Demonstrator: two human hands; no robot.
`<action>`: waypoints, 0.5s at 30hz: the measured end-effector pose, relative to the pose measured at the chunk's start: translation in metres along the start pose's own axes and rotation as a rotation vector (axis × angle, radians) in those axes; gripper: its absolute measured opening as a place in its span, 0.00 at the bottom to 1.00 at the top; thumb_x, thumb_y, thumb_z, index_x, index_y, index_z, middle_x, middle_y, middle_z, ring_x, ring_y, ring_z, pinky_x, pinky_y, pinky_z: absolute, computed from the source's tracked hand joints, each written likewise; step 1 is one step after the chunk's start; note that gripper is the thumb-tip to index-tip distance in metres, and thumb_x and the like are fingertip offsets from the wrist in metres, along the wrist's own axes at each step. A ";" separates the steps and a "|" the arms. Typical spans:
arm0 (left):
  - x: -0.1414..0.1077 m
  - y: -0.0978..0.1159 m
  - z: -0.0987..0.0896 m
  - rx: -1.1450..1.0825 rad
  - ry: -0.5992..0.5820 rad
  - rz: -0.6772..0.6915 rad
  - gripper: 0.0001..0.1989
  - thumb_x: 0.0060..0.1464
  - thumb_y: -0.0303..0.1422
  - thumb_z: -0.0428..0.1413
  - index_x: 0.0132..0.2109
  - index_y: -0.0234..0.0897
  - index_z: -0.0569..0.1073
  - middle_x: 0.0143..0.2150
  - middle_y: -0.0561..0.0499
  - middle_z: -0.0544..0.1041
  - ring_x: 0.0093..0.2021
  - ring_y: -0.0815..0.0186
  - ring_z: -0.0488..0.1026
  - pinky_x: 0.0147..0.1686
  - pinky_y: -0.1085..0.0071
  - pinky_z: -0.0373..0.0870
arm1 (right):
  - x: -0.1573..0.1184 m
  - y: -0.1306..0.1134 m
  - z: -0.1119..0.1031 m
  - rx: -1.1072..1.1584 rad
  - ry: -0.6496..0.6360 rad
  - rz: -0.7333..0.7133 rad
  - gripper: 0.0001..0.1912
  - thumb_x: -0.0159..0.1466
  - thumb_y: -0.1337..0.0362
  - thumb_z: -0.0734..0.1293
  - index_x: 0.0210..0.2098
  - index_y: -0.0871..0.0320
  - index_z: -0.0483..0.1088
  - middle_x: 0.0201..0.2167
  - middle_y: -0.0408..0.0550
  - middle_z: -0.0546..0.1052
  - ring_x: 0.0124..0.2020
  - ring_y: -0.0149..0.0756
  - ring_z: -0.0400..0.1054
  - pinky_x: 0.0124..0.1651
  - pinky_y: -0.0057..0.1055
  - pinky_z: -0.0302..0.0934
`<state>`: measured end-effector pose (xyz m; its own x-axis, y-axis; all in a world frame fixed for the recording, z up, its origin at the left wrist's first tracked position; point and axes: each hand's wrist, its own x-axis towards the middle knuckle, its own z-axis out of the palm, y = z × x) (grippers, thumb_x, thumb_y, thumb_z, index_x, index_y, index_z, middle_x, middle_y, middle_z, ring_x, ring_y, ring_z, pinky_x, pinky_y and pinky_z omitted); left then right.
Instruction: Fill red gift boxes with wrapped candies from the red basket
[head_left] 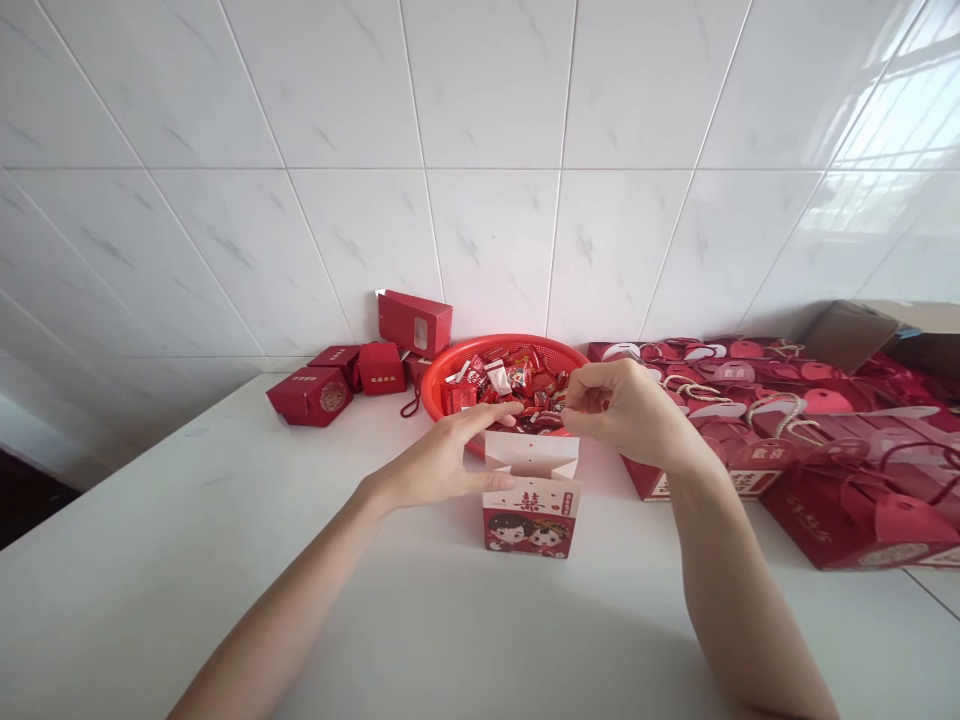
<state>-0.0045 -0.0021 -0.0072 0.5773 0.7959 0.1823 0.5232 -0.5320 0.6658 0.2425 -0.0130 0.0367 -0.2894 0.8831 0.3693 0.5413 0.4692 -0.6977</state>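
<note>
A small red and white box [529,520] with two cartoon faces stands upright on the white table, its top flaps open. My left hand [442,455] is at the box's left side, thumb at the front flap and fingers spread over the opening. Above the box's right rear edge, my right hand [626,412] has its fingers pinched together; whatever they hold, if anything, is hidden. Right behind the box is a red plastic basket [429,395] full of wrapped candies [499,378], partly covered by my hands.
Several dark red boxes [309,395] lie at the back left by the tiled wall. Rows of red gift boxes with cord handles [825,510] fill the right side. A brown cardboard box [847,335] is at the far right. The white table [225,560] extends left.
</note>
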 end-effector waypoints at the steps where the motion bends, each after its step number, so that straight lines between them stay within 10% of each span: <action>1: 0.001 -0.001 0.000 -0.005 0.002 -0.007 0.37 0.52 0.43 0.67 0.66 0.47 0.67 0.63 0.47 0.74 0.62 0.52 0.71 0.57 0.62 0.72 | 0.000 0.000 -0.001 0.000 -0.002 0.001 0.06 0.51 0.70 0.65 0.18 0.57 0.65 0.19 0.40 0.67 0.23 0.29 0.57 0.27 0.29 0.52; 7: 0.008 -0.009 0.002 -0.075 0.038 0.020 0.14 0.59 0.41 0.60 0.48 0.39 0.80 0.46 0.48 0.83 0.46 0.58 0.79 0.45 0.66 0.76 | 0.008 0.012 -0.004 -0.014 -0.075 0.035 0.11 0.59 0.56 0.70 0.30 0.57 0.73 0.30 0.46 0.77 0.32 0.35 0.69 0.36 0.32 0.63; 15: 0.008 -0.011 -0.003 -0.142 0.429 0.030 0.16 0.57 0.45 0.61 0.43 0.37 0.80 0.36 0.49 0.82 0.34 0.60 0.78 0.34 0.68 0.76 | 0.021 0.031 0.004 0.257 -0.413 0.024 0.21 0.57 0.50 0.75 0.42 0.59 0.76 0.37 0.49 0.80 0.38 0.40 0.74 0.40 0.34 0.69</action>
<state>-0.0074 0.0114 -0.0108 0.2634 0.8443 0.4667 0.4019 -0.5359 0.7425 0.2504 0.0197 0.0202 -0.5968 0.7944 0.1130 0.3540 0.3871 -0.8514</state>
